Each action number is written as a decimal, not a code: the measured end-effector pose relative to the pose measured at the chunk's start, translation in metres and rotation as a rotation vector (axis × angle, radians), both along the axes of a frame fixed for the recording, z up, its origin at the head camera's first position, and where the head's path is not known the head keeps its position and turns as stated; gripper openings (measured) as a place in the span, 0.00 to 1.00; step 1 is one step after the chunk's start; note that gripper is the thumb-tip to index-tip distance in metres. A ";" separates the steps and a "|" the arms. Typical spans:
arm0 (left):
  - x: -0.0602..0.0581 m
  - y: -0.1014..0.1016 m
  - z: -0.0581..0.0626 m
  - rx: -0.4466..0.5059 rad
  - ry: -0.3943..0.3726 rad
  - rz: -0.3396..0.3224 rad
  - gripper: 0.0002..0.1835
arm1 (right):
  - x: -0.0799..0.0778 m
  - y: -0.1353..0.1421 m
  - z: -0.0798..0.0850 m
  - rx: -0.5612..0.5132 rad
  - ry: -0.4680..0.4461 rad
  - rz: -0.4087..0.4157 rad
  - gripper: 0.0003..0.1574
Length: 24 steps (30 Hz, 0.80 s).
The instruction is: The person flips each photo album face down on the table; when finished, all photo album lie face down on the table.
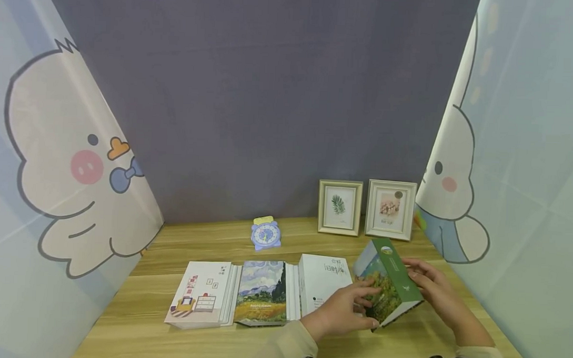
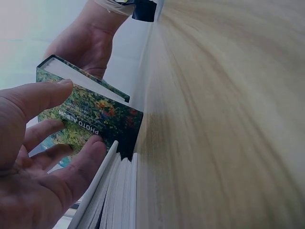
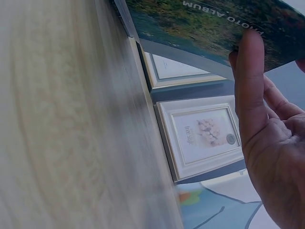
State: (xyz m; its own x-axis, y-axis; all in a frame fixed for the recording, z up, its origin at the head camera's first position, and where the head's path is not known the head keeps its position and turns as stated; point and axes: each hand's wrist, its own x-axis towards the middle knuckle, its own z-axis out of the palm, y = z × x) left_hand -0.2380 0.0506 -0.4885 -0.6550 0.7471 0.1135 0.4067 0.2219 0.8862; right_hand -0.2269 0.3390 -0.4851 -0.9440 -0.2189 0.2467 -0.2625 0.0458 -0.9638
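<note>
Green album (image 1: 391, 280) leans at the right end of the counter (image 1: 134, 326), caught between the two hands, its spine turned upward and one cover facing the left hand (image 1: 343, 310). That lean seems to me the thing to watch: the long axis runs away from the person, its near end slanting right. Neither hand is clearly nearer, for both are at it. The left has its fingers loose and unclenched against the cover, thumb by the near edge. The right hand (image 1: 436, 292) comes from the spine side, one straight finger on the opposite cover; whether it truly grasps, I cannot tell.

Counting round: four albums in all, the other three in a row to the left, namely a furniture album (image 1: 202, 292), a landscape album (image 1: 262, 292) and a plain album (image 1: 322, 280); one clock (image 1: 266, 234); two frames, a leaf frame (image 1: 339, 207) and a flower frame (image 1: 391, 209).
</note>
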 end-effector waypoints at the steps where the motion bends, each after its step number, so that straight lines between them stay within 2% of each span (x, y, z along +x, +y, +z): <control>1: 0.000 0.000 0.000 0.000 -0.001 -0.003 0.37 | 0.000 0.001 0.000 0.002 -0.003 0.001 0.24; 14: -0.002 0.004 -0.005 -0.048 -0.039 -0.028 0.35 | 0.001 0.008 0.002 0.059 -0.085 -0.021 0.27; 24: 0.000 0.007 -0.001 -0.163 -0.032 -0.017 0.31 | -0.001 0.014 0.001 0.178 -0.202 -0.140 0.35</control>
